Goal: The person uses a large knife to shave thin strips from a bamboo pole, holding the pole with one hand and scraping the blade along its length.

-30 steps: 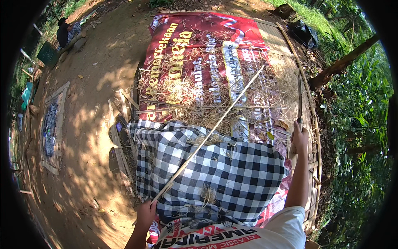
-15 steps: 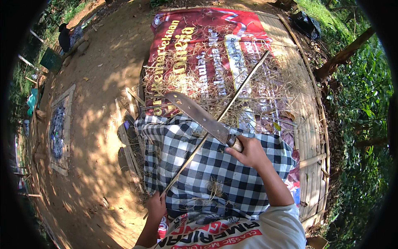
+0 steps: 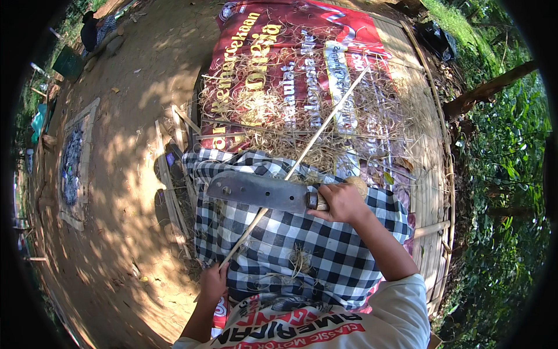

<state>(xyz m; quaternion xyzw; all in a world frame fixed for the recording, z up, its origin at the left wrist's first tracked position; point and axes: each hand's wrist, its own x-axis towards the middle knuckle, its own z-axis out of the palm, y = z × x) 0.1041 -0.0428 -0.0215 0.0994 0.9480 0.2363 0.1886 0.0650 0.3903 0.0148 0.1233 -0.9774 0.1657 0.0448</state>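
My right hand (image 3: 343,202) is closed round the wooden handle of a machete (image 3: 258,191), a broad dark blade with several holes. The blade points left and lies across a long thin bamboo strip (image 3: 317,135). Near my left hip, my left hand (image 3: 214,281) grips the strip's lower end. From there the strip slants up and to the right, over my lap and the banner beyond. A black-and-white checked cloth (image 3: 331,250) covers my lap, with a small tuft of shavings on it.
Curly shavings (image 3: 261,107) are strewn over a red printed banner (image 3: 232,58) on a bamboo-slat platform (image 3: 427,192). Split bamboo pieces (image 3: 168,186) lie to the left on bare earth (image 3: 128,145). Farther left is a framed ash pit (image 3: 74,163). A person (image 3: 90,32) is at the far left.
The machete has swung from a slant to nearly level and come closer to me along the strip. The strip has turned to show its paler side. My left hand still grips its end.
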